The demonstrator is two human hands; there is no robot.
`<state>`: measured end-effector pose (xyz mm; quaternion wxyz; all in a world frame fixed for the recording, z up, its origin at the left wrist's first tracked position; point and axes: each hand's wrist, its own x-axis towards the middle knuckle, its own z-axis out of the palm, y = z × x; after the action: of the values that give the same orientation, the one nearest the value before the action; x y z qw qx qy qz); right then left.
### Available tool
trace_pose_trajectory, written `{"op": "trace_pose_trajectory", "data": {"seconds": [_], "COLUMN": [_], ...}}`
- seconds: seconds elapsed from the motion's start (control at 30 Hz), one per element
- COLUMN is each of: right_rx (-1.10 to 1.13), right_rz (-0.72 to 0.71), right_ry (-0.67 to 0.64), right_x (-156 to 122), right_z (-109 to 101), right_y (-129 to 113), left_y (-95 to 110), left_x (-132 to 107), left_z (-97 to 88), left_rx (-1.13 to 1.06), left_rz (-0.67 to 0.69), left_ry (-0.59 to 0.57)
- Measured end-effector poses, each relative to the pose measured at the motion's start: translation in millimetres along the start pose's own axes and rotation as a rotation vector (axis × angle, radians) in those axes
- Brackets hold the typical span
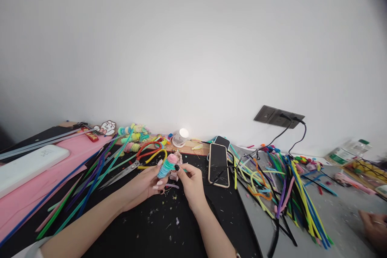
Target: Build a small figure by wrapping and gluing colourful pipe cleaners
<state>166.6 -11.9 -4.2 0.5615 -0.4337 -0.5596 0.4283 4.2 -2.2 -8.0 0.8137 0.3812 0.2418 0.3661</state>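
My left hand is closed round a coiled pipe-cleaner roll, blue along its body with green and pink at the upper end. It is held tilted above the black mat. My right hand is at the roll's upper right side, thumb and forefinger pinched together there. Whatever sits between those fingertips is too small to make out. Just behind the hands lie scissors with red handles and a bent yellow pipe cleaner. A small pinkish object behind the roll is partly hidden.
Two phones, one in a light-rimmed case, lie right of my hands. Loose pipe cleaners spread across the grey table. A paper cup and coiled pieces stand along the wall. Cables run from a socket. Another person's hand shows at right.
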Motion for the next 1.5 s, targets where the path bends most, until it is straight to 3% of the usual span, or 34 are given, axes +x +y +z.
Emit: {"op": "trace_pose_trajectory", "data": {"seconds": [0.4, 0.67, 0.97, 1.17, 1.5], "right_rx": [-0.025, -0.042, -0.054, -0.156, -0.258], "right_rz": [0.014, 0.029, 0.001, -0.018, -0.023], "right_ry": [0.034, 0.039, 0.052, 0.097, 0.059], "right_x": [0.0, -0.3, -0.4, -1.3, -3.6], "right_z": [0.3, -0.2, -0.9, -1.2, -0.5], "right_y": [-5.1, -6.3, -5.1, -3.7, -4.4], "left_y": [-1.2, 1.2, -1.0, 0.5, -1.2], "left_x": [-1.5, -3.4, 1.5, 2.7, 0.4], "left_z": [0.8, 5.5, -1.6, -0.4, 1.9], "left_rx": [-0.086, 0.092, 0.19, 0.247, 0.37], "left_rz": [-0.028, -0.001, 0.071, 0.112, 0.118], "left_ry": [-0.026, 0.043, 0.099, 0.096, 0.088]}}
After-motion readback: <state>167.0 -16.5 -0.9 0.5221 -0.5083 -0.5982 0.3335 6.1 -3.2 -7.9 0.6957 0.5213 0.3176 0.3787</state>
